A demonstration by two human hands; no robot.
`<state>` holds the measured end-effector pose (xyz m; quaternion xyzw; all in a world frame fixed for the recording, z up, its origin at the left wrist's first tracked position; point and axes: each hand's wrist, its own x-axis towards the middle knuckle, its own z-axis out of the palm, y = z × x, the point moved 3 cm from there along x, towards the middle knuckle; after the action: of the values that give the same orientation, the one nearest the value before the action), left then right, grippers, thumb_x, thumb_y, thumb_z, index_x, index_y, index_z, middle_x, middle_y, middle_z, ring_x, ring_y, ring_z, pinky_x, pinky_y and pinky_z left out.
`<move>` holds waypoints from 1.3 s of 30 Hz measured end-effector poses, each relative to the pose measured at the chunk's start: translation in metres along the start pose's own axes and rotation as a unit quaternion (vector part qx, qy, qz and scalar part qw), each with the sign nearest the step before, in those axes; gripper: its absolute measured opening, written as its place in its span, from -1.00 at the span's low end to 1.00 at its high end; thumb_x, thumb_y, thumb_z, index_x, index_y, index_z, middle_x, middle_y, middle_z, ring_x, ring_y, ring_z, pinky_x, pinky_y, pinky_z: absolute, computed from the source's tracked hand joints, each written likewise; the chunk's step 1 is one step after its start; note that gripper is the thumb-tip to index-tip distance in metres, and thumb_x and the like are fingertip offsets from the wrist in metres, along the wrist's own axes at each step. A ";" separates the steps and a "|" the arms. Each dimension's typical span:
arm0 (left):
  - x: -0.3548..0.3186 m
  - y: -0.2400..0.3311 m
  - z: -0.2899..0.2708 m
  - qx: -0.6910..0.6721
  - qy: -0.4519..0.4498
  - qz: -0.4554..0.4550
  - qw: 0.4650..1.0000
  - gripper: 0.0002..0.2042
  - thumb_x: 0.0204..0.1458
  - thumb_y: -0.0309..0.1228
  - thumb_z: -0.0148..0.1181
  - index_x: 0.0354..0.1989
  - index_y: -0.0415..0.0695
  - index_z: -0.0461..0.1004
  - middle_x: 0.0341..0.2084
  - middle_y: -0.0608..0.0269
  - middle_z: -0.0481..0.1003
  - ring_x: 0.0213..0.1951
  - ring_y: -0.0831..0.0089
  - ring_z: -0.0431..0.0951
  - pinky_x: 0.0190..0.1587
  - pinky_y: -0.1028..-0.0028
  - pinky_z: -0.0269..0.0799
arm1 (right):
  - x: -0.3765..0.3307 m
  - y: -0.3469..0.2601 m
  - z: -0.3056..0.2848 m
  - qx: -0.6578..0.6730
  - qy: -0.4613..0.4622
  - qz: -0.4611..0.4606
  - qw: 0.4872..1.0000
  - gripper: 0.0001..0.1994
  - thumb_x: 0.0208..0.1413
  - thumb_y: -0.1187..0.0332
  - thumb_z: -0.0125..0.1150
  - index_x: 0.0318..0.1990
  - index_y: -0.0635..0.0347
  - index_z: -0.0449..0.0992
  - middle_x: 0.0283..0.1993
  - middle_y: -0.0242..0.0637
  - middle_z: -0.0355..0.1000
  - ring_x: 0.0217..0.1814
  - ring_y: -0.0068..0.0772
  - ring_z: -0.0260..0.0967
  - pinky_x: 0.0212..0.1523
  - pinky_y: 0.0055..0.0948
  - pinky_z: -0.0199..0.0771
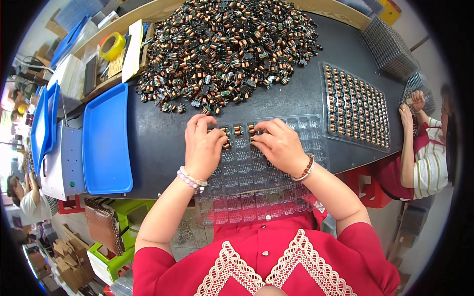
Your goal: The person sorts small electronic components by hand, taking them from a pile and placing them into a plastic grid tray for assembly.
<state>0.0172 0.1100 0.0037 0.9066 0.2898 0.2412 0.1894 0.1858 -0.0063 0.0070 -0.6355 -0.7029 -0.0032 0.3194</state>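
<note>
A clear plastic tray (256, 180) with rows of small pockets lies before me, its near part overhanging the table edge. My left hand (202, 148) is at its far left corner, thumb and fingers pinched on a small copper-wound coil (226, 144). My right hand (281, 145) grips another copper-wound coil (252, 129) in the same far row. Between the hands, one more coil (238, 129) sits in a pocket. The nearer pockets hold nothing. Beyond my hands rises a large heap of such coils (227, 49) with black bases and metal pins.
A filled tray of coils (355, 106) lies to the right. Blue trays (106, 140) and a roll of yellow tape (112, 46) are at the left. Stacked clear trays (390, 47) stand far right, near a co-worker's hands (407, 118). A green stool (133, 212) stands below left.
</note>
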 end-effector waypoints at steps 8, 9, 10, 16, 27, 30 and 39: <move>0.003 -0.003 0.013 -0.044 0.008 -0.046 0.998 -0.90 -0.12 -0.41 0.32 -0.45 -0.13 0.55 -0.11 0.21 0.39 0.13 0.06 0.22 0.14 0.11 0.14 | 0.064 0.001 0.034 -0.015 0.010 -0.034 0.999 -0.78 -0.07 0.44 0.23 -0.20 0.11 0.53 -0.11 -0.34 0.40 -0.10 -0.28 0.41 -0.21 -0.36 0.50; 0.005 -0.004 0.013 -0.050 -0.008 -0.043 0.998 -0.90 -0.13 -0.41 0.32 -0.45 -0.13 0.55 -0.10 0.21 0.39 0.13 0.07 0.21 0.14 0.12 0.13 | 0.070 0.004 0.040 -0.028 0.008 -0.048 0.998 -0.77 -0.07 0.43 0.19 -0.18 0.10 0.52 -0.11 -0.35 0.38 -0.08 -0.30 0.40 -0.22 -0.36 0.51; 0.007 -0.004 0.014 -0.056 -0.024 -0.039 0.997 -0.89 -0.13 -0.41 0.32 -0.44 -0.14 0.55 -0.09 0.21 0.38 0.14 0.07 0.21 0.15 0.12 0.13 | 0.073 0.008 0.044 -0.029 0.008 -0.049 0.998 -0.77 -0.07 0.43 0.19 -0.18 0.10 0.52 -0.11 -0.35 0.38 -0.08 -0.30 0.40 -0.22 -0.36 0.51; 0.013 -0.017 0.013 -0.120 -0.071 -0.011 0.990 -0.90 -0.11 -0.42 0.31 -0.44 -0.15 0.54 -0.05 0.22 0.38 0.17 0.08 0.17 0.19 0.12 0.11 | 0.082 0.014 0.056 0.002 -0.071 -0.044 0.997 -0.89 -0.01 0.42 0.14 -0.29 0.09 0.49 -0.21 -0.35 0.36 -0.13 -0.31 0.44 -0.27 -0.32 0.51; 0.005 -0.001 -0.007 -0.046 -0.065 0.087 0.993 -0.77 -0.23 -0.40 0.40 -0.35 -0.08 0.53 -0.04 0.23 0.38 0.23 0.07 0.18 0.21 0.08 0.16 | 0.084 0.023 0.063 -0.049 -0.060 -0.018 0.997 -0.84 0.05 0.29 0.22 -0.20 0.01 0.52 -0.26 -0.44 0.43 -0.26 -0.35 0.50 -0.35 -0.36 0.52; 0.005 0.008 -0.009 0.008 -0.057 0.101 0.993 -0.77 -0.24 -0.43 0.38 -0.37 -0.16 0.51 -0.05 0.22 0.39 0.21 0.09 0.22 0.22 0.09 0.17 | 0.080 0.022 0.052 -0.022 -0.014 -0.013 1.000 -0.83 0.01 0.30 0.29 -0.23 0.07 0.55 -0.25 -0.41 0.46 -0.34 -0.36 0.50 -0.39 -0.40 0.52; -0.002 0.000 -0.010 0.032 -0.059 0.119 0.991 -0.80 -0.20 -0.42 0.34 -0.36 -0.17 0.54 -0.13 0.28 0.44 0.14 0.14 0.29 0.16 0.16 0.23 | 0.032 0.018 0.011 0.200 -0.029 0.138 0.970 -0.84 -0.02 0.45 0.34 -0.27 0.27 0.54 -0.27 -0.30 0.52 -0.45 -0.52 0.50 -0.43 -0.57 0.50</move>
<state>0.0105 0.1112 0.0107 0.9530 0.1759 0.1982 0.1469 0.1972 0.0300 0.0058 -0.6492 -0.6038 0.2004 0.4170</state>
